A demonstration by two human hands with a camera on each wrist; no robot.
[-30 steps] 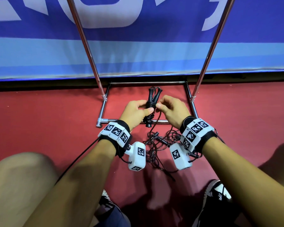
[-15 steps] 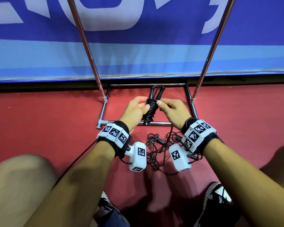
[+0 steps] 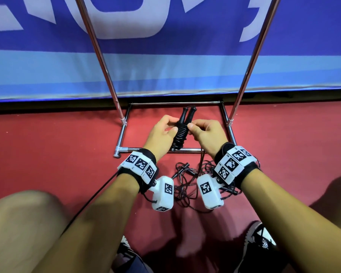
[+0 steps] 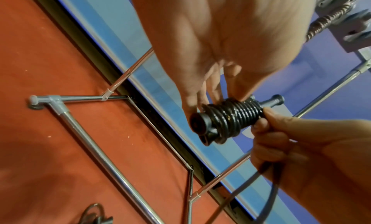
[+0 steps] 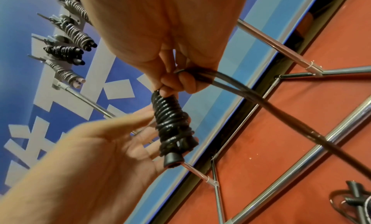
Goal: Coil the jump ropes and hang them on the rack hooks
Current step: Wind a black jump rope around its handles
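The left hand [image 3: 161, 134] holds a black jump rope [image 3: 180, 133] whose cord is wound in tight turns round its two handles laid side by side; its fingers are loosely curled behind the bundle and its thumb lies at the near side. The right hand [image 3: 207, 134], at 3 o'clock of the bundle, pinches the free cord between thumb and forefinger against the top turns, and the cord runs from that hand toward 6 o'clock to the floor. The bundle hangs over the chrome rack base [image 3: 124, 138], a rectangular frame on the red floor [image 3: 57, 154].

At 6 o'clock of the hands a loose tangle of ropes [image 3: 187, 180] lies on the floor, partly covered by the two wrist cameras, so how many ropes are in it cannot be told.

In the right wrist view, at 10 o'clock, several wound jump ropes [image 5: 66, 53] hang from the rack hooks [image 5: 37, 57]; one is black, the others pale, and the uppermost ones are cut off by the frame edge and the hand. The hooks themselves are small and blurred. The rack uprights [image 3: 98, 56] run out of the top of the head view, against a blue banner [image 3: 185, 71].
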